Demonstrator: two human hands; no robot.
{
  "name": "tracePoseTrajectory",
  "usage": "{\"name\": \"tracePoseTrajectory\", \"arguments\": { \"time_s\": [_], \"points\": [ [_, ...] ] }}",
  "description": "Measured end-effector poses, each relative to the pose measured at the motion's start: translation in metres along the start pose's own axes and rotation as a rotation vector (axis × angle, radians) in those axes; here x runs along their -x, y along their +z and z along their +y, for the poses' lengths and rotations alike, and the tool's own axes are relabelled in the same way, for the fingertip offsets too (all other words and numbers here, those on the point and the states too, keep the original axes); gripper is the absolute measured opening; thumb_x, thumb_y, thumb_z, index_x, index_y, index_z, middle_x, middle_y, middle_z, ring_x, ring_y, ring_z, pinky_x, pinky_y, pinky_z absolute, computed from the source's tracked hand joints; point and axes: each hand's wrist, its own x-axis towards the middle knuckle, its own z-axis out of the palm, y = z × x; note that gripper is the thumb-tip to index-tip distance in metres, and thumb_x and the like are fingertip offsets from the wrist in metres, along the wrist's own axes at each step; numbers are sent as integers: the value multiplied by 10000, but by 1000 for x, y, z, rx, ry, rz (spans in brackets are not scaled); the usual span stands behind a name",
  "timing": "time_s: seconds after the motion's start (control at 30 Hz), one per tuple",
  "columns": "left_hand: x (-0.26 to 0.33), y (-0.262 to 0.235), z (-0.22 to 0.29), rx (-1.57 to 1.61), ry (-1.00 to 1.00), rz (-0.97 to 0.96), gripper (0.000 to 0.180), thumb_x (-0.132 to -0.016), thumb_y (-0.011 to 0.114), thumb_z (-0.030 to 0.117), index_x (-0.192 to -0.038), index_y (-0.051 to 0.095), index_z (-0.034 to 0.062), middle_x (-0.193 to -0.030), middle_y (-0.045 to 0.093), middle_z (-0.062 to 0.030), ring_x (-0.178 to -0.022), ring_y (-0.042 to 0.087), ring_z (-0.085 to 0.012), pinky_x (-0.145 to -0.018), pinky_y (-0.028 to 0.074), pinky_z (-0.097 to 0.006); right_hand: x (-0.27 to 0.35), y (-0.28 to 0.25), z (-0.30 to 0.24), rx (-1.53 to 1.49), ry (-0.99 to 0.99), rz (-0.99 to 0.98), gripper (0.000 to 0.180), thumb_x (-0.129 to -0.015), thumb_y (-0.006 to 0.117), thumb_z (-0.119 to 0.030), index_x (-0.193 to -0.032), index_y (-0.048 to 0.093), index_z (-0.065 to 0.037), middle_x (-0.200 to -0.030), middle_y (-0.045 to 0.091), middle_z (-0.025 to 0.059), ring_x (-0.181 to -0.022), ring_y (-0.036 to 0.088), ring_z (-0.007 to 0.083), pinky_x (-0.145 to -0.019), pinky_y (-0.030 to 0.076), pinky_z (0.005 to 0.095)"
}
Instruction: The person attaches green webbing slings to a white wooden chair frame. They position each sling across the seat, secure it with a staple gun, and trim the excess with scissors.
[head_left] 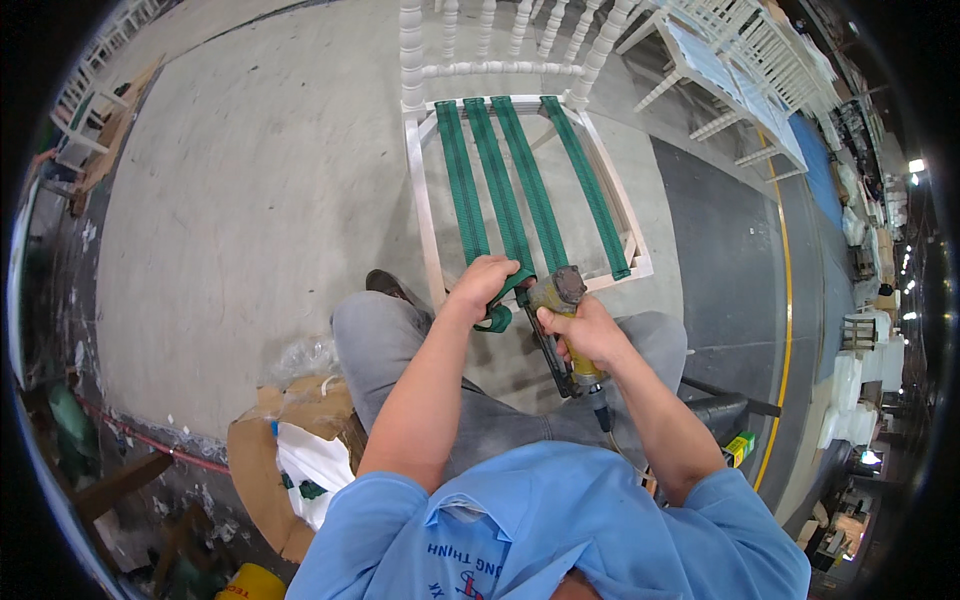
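Note:
A white wooden chair frame (421,205) stands before my knees, its turned-spindle back on the far side. Several green webbing straps (463,190) run from the back rail toward the front rail across the seat opening. My left hand (484,284) is closed on the loose end of one green strap (497,319) at the front rail; a folded tail hangs below its fingers. In my right hand (590,334) is a worn yellow air staple gun (546,294), its head beside the left fingers. Whether its nose touches the strap is hidden.
An air hose (627,457) runs from the gun's handle past my right thigh. At lower left an open cardboard box (262,470) holds white sheeting and green scraps. White benches or chairs (715,70) stand at far right. A yellow floor line (786,300) runs along the right.

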Motion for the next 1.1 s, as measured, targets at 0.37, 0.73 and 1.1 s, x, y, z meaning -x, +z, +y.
{"name": "tracePoseTrajectory", "arguments": {
  "time_s": [0.37, 0.73, 1.1],
  "points": [
    [2, 6, -7, -687, 77, -75, 321, -923, 719, 311, -1035, 795, 19, -903, 704, -26, -849, 618, -158, -781, 496, -337, 183, -172, 50, -197, -138, 574, 458, -1002, 787, -370, -1278, 663, -26, -927, 711, 36, -623, 630, 133, -588, 548, 335],
    [20, 16, -28, -566, 125, -45, 337, -1085, 601, 115, -1381, 660, -32, -1295, 754, -82, -1155, 663, -143, -1041, 472, -296, 291, -260, 307, -845, 193, 872, 469, -983, 779, -489, -1238, 659, -113, -1035, 658, 59, -737, 657, 182, -628, 577, 364],
    [44, 22, -42, -610, 272, -90, 357, -1092, 603, 115, -1429, 635, 0, -1357, 699, -57, -1178, 627, -144, -1046, 465, -293, 247, -249, 391, -477, 469, 823, 534, -927, 828, -463, -1164, 758, 11, -925, 746, 146, -710, 707, 224, -632, 591, 400]
  ]
}}
